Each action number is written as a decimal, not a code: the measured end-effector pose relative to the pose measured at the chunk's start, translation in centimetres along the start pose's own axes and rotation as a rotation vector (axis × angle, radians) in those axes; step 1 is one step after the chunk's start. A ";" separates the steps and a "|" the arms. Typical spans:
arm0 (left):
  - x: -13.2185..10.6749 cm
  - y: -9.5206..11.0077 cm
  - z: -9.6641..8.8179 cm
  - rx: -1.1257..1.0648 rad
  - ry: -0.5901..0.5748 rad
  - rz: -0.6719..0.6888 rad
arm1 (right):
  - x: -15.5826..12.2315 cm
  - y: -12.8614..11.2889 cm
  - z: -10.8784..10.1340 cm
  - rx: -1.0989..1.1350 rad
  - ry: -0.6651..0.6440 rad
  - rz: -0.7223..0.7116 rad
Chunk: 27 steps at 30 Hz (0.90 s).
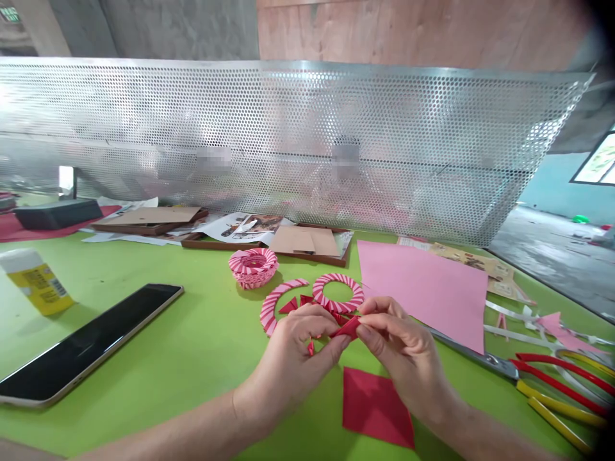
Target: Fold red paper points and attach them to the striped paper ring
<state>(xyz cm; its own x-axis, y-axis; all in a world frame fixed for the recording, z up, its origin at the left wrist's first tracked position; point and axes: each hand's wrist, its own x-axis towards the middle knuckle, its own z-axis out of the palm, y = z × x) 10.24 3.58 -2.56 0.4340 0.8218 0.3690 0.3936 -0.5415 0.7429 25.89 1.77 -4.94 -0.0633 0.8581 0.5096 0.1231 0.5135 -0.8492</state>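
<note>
Between my two hands is a small folded piece of red paper (349, 327). My left hand (300, 346) pinches its left end with thumb and fingers, and my right hand (408, 349) pinches the right end. A square sheet of red paper (377, 408) lies flat on the table just below my hands. Behind my fingers sit a few small red folded pieces (289, 306), partly hidden. Beyond them are a pink-and-red striped paper ring (359, 296) and an open curved striped strip (269, 311). A stack of striped rings (253, 267) stands farther back.
A phone (96, 342) and a yellow glue stick (38, 282) are at left. Pink paper (427, 288) lies at right, partly over scissors (500, 365) with red handles, near a second, yellow-handled tool. Cardboard and trays (307, 242) line the back before a perforated metal screen (288, 128).
</note>
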 end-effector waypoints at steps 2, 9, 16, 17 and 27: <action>0.0 -0.1 0.0 -0.016 -0.014 -0.003 | 0.0 0.0 -0.1 -0.006 0.007 0.009; 0.3 -0.3 -0.2 -0.075 -0.030 -0.019 | 0.2 0.4 -0.2 0.028 0.020 0.028; 0.1 -0.2 -0.3 -0.124 -0.056 -0.093 | 0.0 0.3 -0.1 0.058 0.041 0.035; 0.1 -0.2 -0.3 -0.128 -0.060 -0.095 | 0.0 0.3 -0.1 0.058 0.047 0.034; 0.3 0.1 -0.4 -0.105 -0.066 -0.118 | 0.2 0.1 -0.2 0.023 0.042 0.075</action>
<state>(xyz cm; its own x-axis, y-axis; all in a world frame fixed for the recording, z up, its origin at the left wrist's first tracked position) 10.09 3.83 -2.14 0.4438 0.8632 0.2407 0.3601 -0.4177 0.8342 26.08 2.01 -4.93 -0.0134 0.8933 0.4493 0.1028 0.4481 -0.8880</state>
